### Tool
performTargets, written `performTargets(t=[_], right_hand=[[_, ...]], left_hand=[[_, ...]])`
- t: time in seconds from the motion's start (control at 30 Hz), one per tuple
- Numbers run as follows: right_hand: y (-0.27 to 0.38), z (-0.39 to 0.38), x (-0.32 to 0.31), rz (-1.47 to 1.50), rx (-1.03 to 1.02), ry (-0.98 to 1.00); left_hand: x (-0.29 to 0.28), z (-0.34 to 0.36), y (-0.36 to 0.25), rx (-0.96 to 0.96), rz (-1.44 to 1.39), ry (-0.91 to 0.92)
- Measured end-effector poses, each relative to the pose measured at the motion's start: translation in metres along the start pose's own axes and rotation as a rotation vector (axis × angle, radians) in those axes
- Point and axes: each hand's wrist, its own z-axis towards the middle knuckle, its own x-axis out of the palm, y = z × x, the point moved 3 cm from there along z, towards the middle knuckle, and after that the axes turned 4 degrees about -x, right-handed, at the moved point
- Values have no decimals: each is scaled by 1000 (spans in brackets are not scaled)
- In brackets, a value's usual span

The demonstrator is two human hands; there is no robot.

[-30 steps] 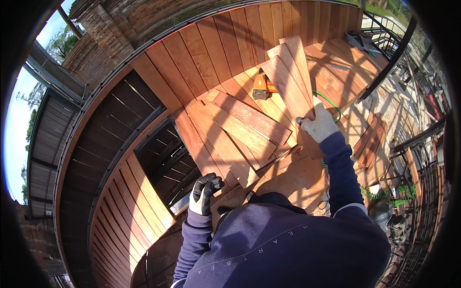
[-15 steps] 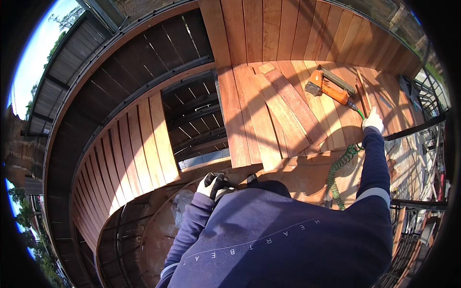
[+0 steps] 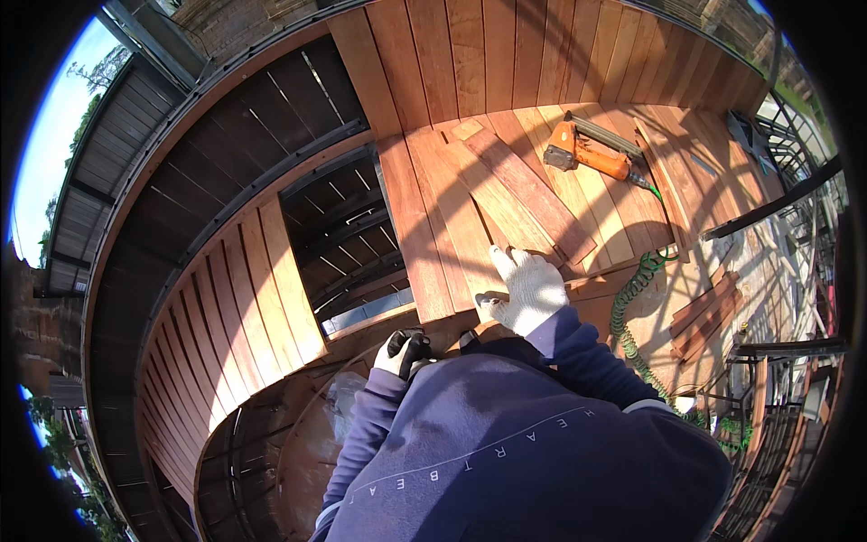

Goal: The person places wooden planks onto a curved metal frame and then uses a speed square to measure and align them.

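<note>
My right hand, in a white knit glove, reaches over the front ends of the reddish wooden planks. Its fingers are spread, and whether they touch the wood I cannot tell. Close to my body, my left hand is curled closed in a white glove with dark fingers; anything inside it is hidden. Beyond my right hand, a loose board lies slantwise on the planks. An orange nail gun rests on its side farther right, joined to a green coiled air hose that hangs over the front edge.
Left of the planks, an open gap shows the dark metal frame below. Spaced slats curve away to the left. A thin wood strip lies beside the nail gun. Short board offcuts lie lower right, near a dark metal rail.
My right hand has come back from beside the hose at the nail gun to the planks' front ends in front of me, fingers now spread. My left hand stays curled near my body.
</note>
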Motion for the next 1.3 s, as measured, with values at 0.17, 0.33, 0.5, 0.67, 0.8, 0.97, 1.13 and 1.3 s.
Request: performTargets(t=[0.17, 0.33, 0.5, 0.67, 0.8, 0.97, 1.13, 1.3], right_hand=[[26, -9, 6, -18, -57, 337], [26, -12, 1, 9, -54, 358], [4, -24, -1, 457, 104, 26], [-27, -31, 47, 1629, 328, -43], [-12, -27, 46, 2010, 287, -143], [21, -33, 33, 1424, 23, -86], [45, -23, 14, 791, -419, -209], [54, -2, 41, 1064, -240, -23]], left_hand=[[0, -2, 7, -54, 7, -5], [-22, 9, 50, -54, -90, 45], [-23, 8, 42, -46, -18, 87], [29, -16, -40, -24, -106, 213], [45, 16, -61, 120, -195, 237], [53, 52, -66, 463, 276, 133], [64, 23, -95, 338, -100, -27], [27, 8, -75, 221, -363, -115]])
